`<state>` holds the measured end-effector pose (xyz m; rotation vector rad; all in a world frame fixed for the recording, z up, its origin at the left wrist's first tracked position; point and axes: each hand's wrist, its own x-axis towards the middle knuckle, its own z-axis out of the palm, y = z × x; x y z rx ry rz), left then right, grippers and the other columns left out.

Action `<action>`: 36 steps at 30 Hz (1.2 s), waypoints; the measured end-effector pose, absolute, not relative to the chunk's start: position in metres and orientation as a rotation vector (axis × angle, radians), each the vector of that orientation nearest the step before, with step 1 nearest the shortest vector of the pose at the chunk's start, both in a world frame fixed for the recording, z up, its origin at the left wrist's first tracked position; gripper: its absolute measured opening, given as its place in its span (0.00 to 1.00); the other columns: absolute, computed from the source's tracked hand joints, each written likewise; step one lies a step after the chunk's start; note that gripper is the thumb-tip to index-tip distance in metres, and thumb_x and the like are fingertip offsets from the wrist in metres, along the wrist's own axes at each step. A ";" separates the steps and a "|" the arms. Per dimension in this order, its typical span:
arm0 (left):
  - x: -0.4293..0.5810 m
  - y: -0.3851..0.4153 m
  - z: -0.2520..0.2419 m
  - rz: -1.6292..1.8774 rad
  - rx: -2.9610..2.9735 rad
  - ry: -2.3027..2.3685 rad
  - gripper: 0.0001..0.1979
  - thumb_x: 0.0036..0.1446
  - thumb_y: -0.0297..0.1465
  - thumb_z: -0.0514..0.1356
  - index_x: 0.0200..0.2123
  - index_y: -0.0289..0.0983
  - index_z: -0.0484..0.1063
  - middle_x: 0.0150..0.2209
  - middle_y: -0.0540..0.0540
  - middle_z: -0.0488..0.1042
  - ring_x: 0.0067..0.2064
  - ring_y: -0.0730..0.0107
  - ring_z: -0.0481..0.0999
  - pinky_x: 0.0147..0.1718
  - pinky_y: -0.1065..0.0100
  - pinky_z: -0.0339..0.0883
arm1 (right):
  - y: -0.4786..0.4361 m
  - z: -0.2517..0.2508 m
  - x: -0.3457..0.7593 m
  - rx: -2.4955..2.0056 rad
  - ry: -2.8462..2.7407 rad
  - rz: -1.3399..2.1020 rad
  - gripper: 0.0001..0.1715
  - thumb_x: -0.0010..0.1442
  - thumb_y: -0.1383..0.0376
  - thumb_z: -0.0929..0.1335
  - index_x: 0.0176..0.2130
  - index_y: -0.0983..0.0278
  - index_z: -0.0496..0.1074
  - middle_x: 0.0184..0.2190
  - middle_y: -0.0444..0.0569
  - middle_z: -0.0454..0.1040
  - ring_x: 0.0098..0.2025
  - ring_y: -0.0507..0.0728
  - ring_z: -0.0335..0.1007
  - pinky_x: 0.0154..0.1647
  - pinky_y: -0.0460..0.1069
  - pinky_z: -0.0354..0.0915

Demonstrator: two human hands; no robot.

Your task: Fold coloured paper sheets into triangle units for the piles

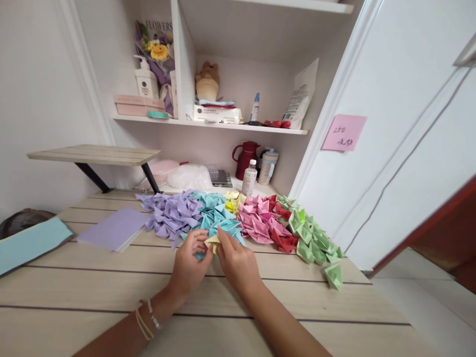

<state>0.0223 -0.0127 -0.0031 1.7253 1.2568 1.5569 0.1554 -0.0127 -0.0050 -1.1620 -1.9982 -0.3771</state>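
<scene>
Both hands meet at the middle of a pale wooden table (111,292). My left hand (190,265) and my right hand (237,263) pinch a small pale yellow folded paper piece (213,241) between their fingertips. A bit of light blue paper (200,256) shows under the left fingers. Just beyond the hands lies a long heap of folded paper pieces: purple (171,213), light blue (215,213), yellow (232,202), pink (256,223), red (284,240) and green (312,238).
A stack of purple sheets (115,229) lies left of the heap, a light blue sheet (29,243) at the table's left edge. A clear bottle (249,178), red jug (245,158) and cup stand behind. Shelves with boxes above; a pink note (344,132) on the right wall.
</scene>
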 end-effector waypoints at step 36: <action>-0.005 0.004 0.007 1.295 1.674 1.037 0.14 0.43 0.32 0.65 0.36 0.35 0.75 0.35 0.42 0.78 0.36 0.63 0.77 0.35 0.66 0.71 | 0.001 0.010 0.176 -0.931 -1.721 0.679 0.12 0.48 0.64 0.71 0.37 0.62 0.76 0.32 0.50 0.77 0.32 0.56 0.73 0.33 0.49 0.68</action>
